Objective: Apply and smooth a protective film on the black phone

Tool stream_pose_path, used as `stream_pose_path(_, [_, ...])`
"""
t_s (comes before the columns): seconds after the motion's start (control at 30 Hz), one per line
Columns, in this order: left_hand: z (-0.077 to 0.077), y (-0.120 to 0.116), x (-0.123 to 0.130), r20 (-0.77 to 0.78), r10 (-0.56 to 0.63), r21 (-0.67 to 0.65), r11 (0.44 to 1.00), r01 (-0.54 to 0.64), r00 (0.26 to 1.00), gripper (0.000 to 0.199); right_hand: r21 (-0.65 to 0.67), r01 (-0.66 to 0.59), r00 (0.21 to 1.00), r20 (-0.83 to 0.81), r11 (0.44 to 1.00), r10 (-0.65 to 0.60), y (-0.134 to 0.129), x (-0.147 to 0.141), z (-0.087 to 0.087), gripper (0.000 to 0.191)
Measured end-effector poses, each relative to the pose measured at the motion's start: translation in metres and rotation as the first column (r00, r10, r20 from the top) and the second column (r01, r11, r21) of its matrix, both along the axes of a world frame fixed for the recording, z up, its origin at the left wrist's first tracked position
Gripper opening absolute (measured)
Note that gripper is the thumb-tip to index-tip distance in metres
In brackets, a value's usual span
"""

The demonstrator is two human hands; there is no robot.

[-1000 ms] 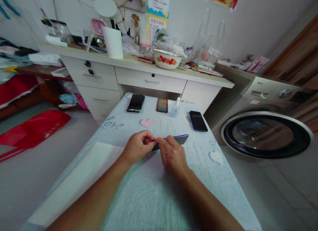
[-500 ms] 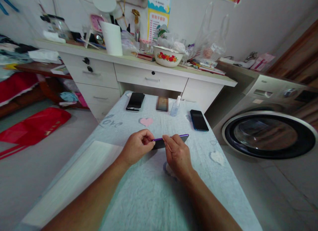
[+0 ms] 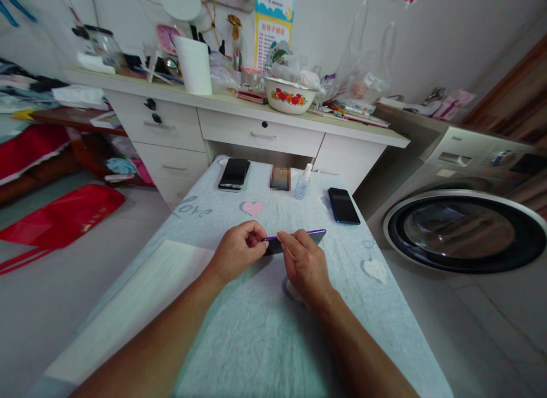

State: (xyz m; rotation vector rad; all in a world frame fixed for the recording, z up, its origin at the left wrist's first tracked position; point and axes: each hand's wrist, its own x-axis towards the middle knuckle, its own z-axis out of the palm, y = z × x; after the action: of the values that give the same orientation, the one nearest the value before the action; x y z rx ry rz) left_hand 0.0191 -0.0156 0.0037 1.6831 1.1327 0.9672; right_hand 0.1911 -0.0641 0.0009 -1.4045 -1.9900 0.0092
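Observation:
A smartphone [image 3: 273, 247] with a purple edge and a dark face is tilted up above the cloth, in the middle of the head view. My left hand [image 3: 241, 247] pinches its left end between thumb and fingers. The fingers of my right hand [image 3: 305, 261] are pressed together at the phone's purple upper edge; what they hold, if anything, is too small or hidden to make out. Behind that hand, the phone's right end sticks out. Part of its face is hidden by my fingers.
On the patterned tablecloth [image 3: 239, 329] lie a dark phone stack [image 3: 234, 173], a blurred-out square item [image 3: 280, 178] and a blue-edged phone [image 3: 344, 206]. A clear spray bottle [image 3: 303, 182] stands there too. A pale strip [image 3: 128, 307] runs along the left. A washing machine [image 3: 461, 215] stands right.
The view has shifted very slightly. Both hands keep nearly the same hold, with my right fingertips a touch farther left along the phone's edge.

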Motion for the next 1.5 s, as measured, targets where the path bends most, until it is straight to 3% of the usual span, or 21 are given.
stream_pose_path(0.47, [-0.003,0.002,-0.001,0.006,0.035,0.014,0.999,-0.035,0.999,0.012,0.050,0.148,0.989,0.000,0.988,-0.148,0.007,0.031,0.002,0.029])
stream_pose_path(0.87, [-0.002,0.001,0.001,-0.002,0.051,0.022,0.998,-0.051,0.999,0.011,0.074,0.366,0.930,0.011,0.928,-0.368,0.014,0.054,0.004,0.028])
stream_pose_path(1.5, [0.001,-0.001,-0.001,-0.087,0.032,0.140,0.990,-0.019,0.996,0.006,0.009,0.045,0.999,-0.011,0.999,-0.045,0.001,0.003,0.001,0.028])
